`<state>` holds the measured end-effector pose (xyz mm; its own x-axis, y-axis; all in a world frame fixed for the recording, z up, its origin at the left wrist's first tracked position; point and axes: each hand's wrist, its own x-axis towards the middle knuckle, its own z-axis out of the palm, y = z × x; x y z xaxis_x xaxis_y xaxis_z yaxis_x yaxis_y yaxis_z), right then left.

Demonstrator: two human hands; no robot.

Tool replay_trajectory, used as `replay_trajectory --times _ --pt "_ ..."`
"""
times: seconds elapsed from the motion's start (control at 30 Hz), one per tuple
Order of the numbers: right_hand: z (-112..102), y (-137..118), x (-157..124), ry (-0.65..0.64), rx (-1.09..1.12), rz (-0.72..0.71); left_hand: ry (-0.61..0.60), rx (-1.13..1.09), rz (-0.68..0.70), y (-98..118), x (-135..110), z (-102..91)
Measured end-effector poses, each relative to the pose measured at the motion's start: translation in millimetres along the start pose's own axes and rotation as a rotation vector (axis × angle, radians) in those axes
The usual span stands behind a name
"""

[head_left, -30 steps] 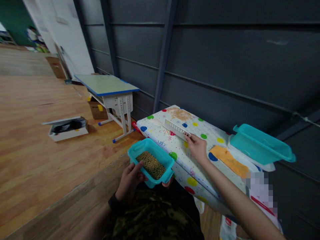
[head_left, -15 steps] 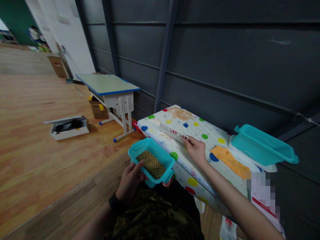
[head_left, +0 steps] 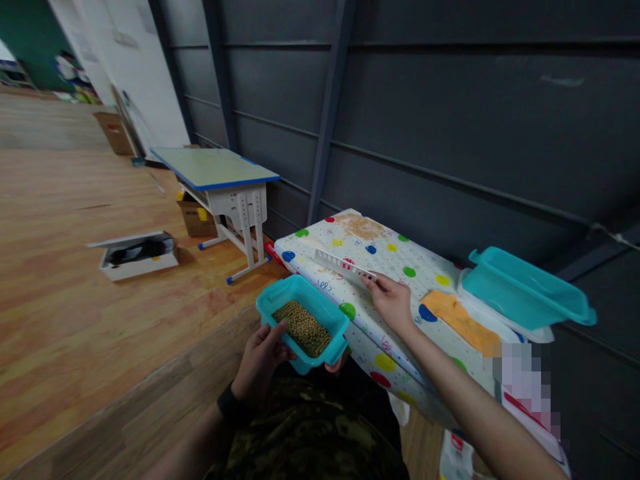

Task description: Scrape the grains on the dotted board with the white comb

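Note:
My left hand (head_left: 265, 352) grips the near side of a teal plastic container (head_left: 277, 291), its thumb over the rim. Inside the container lies a layer of round tan beans (head_left: 305, 328). The container is beside the front edge of a table with a dotted cover (head_left: 320, 241). In my right hand (head_left: 391, 300) I pinch one end of a long white slotted strip (head_left: 340, 264), held low over the tabletop. A few small grains lie by the strip, close to the table edge. Farther back, a spread of tan grains (head_left: 363, 227) covers part of the table.
An orange cloth (head_left: 460, 320) lies right of my right arm. Beyond it, a second teal container (head_left: 530, 293) rests tilted on a white lid. A dark panelled wall (head_left: 450, 133) runs behind the table. To the left stand a desk (head_left: 215, 167) and an open white box (head_left: 143, 257).
The slotted strip has shifted slightly left and toward the table's front edge with my right hand. My left hand and the container have barely moved.

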<state>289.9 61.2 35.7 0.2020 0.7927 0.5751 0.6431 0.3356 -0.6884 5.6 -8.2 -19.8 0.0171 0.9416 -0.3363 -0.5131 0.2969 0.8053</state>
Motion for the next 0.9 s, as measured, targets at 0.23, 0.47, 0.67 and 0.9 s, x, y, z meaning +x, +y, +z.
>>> replay_trajectory --times 0.23,0.47,0.67,0.9 --pt "-6 -2 -1 -0.045 0.013 0.015 0.007 0.000 0.000 2 -1 2.4" --pt "-8 -3 -3 -0.071 0.022 0.016 0.002 -0.004 0.014 2 1 2.1" --pt "-11 -10 -6 -0.002 0.027 -0.036 0.019 -0.014 0.032 4 7 0.7" --pt "-27 -11 -25 -0.013 0.004 -0.009 -0.003 -0.006 0.036 6 12 0.3"
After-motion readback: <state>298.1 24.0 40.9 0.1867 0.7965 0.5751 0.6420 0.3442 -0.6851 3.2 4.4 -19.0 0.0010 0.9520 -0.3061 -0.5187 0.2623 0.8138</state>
